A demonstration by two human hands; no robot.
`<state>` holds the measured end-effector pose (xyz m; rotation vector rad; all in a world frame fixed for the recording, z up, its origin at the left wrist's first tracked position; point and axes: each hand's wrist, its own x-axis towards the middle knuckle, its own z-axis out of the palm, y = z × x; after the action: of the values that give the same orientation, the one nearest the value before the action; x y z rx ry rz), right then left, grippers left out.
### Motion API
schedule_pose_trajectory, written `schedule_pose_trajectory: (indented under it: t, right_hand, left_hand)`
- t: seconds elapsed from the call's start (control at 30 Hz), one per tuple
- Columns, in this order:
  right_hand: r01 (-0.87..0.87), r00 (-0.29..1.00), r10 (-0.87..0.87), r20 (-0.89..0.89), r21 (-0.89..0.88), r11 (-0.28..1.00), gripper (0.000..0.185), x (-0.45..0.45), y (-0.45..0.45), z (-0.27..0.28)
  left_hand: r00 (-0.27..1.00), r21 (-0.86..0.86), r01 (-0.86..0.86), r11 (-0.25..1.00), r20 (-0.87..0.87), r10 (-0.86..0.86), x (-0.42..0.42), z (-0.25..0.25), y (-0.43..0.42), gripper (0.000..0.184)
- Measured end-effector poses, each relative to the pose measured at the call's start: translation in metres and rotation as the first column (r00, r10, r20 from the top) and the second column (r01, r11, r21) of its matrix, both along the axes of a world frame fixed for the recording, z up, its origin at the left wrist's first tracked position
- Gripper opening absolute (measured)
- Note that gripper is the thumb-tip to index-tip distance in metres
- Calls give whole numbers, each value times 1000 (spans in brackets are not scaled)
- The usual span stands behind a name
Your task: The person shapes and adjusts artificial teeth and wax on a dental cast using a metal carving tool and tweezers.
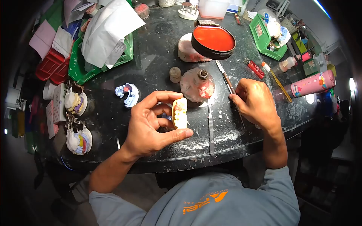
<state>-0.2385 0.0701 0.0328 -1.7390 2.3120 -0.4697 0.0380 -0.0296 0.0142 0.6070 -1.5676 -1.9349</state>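
Between the thumb and fingers of my left hand (151, 122) stands a pale yellow dental cast (180, 115), its row of teeth facing right. My right hand (257, 102) is closed around the brown handle of a wax knife (227, 80), whose metal blade points up and away from me. Just beyond the cast sits a spirit burner (196, 86) with pink wax on its side, and its small cap (175, 74) lies to the left. A slim metal scalpel handle (211, 132) rests on the bench between my hands.
A round tin of red wax (214, 38) leans on a plaster lump (187, 48). Blue-white casts (128, 95) and articulated models (80, 141) stand left. Green trays (130, 51) hold papers and casts. A pink bottle (313, 83) and yellow-handled brush (279, 83) lie right; white dust covers the bench (158, 67).
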Motion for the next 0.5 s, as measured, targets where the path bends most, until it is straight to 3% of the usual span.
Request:
schedule_pose_trajectory:
  t: [0.07, 0.23, 0.33, 0.5]
  right_hand:
    - [14, 998, -14, 60, 2, 1000, 20, 0, 0, 1]
    - [-7, 976, 11, 220, -22, 1000, 14, 4, 0, 15]
    - [-46, 981, 52, 184, -36, 998, 8, 2, 0, 14]
    - [35, 883, 25, 468, -120, 992, 12, 2, 1, 14]
  left_hand:
    - [1000, 2, 4, 1000, 7, -4, 2, 1, 0, 67]
    - [994, 200, 100, 975, -61, -90, 5, 0, -6, 69]
    - [988, 320, 149, 936, -76, -132, 7, 1, -9, 72]
    - [972, 435, 222, 873, -175, -159, 12, -3, -14, 78]
